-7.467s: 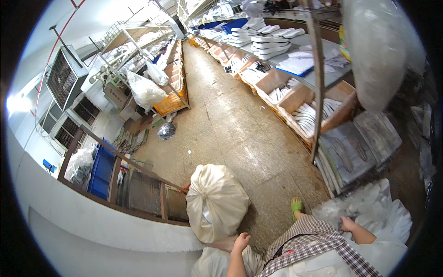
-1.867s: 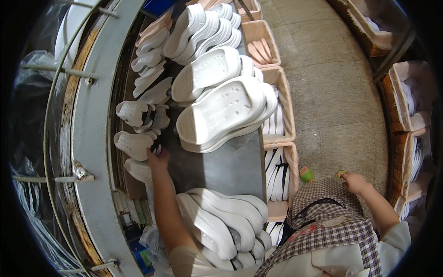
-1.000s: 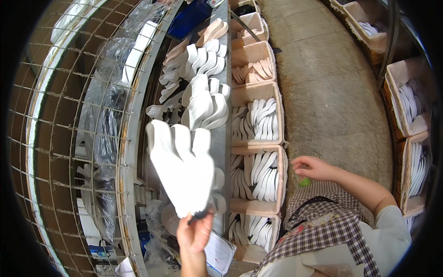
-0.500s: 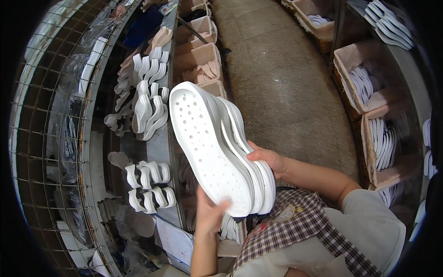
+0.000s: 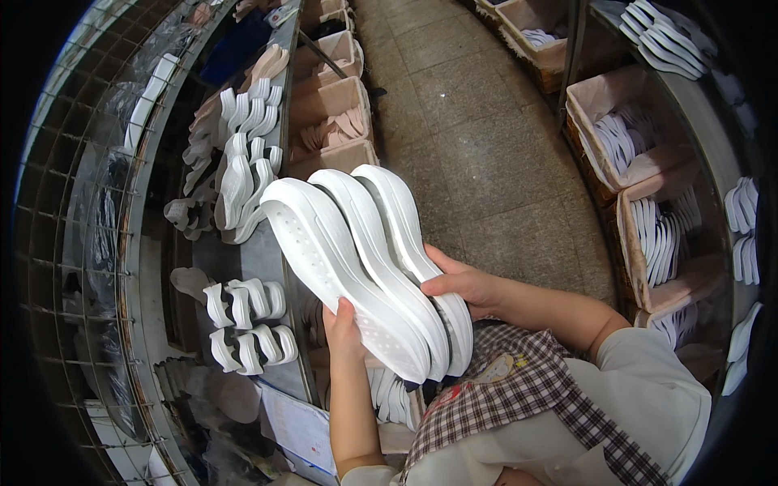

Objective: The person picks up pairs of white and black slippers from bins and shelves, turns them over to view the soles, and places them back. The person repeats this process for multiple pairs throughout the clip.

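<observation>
Three white shoe soles (image 5: pixel 362 271) are held in front of me, stacked and tilted with their far ends fanned apart. Small holes dot the inner face of the leftmost one. My left hand (image 5: pixel 344 330) grips that sole's edge near the lower end, thumb on top and fingers mostly hidden underneath. On the other side, my right hand (image 5: pixel 462 283) closes round the rightmost sole, its thumb pressing on the upper side. Left of the stack, more white soles (image 5: pixel 255 300) stand in two short rows on the metal shelf (image 5: pixel 271 247).
White and pinkish soles (image 5: pixel 243 166) crowd the shelf further back. Lined baskets (image 5: pixel 334 154) holding sole pieces stand beside it. Across the tiled aisle (image 5: pixel 478 138), more lined baskets (image 5: pixel 648 263) hold white soles below another shelf. A wire grid (image 5: pixel 69 243) runs along the far left.
The soles have turned and spread apart at their far ends, showing more of their sides. My left hand has moved up along the stack's left edge. The view has shifted slightly.
</observation>
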The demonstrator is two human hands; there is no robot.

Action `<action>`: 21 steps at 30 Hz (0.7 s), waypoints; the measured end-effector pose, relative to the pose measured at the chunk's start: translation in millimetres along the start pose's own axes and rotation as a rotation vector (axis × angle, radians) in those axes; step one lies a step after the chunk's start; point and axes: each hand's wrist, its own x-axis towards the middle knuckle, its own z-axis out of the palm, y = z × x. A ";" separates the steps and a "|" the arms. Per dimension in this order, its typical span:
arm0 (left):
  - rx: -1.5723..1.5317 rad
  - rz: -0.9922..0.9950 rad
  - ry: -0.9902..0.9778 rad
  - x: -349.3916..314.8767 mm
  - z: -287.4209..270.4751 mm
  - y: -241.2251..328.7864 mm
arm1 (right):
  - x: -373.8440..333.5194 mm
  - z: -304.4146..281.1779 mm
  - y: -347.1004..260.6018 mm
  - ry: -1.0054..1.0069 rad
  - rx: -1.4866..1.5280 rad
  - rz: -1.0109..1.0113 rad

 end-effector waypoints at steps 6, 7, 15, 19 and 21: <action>-0.130 -0.034 0.009 -13.1 -1.1 2.7 | 2.4 4.9 5.0 -0.023 -0.082 0.000; -0.163 -0.027 0.000 -14.3 1.4 2.0 | 2.8 5.5 4.3 -0.011 -0.101 -0.018; -0.274 -0.327 0.118 -8.3 14.0 -4.8 | 4.9 -8.4 10.9 0.120 0.098 0.087; -0.288 -0.603 0.216 -1.6 10.9 -13.6 | 5.5 -22.6 15.4 0.213 0.337 0.243; -0.356 -0.667 0.191 -1.3 9.1 -21.2 | 4.9 -25.0 17.2 0.318 0.379 0.312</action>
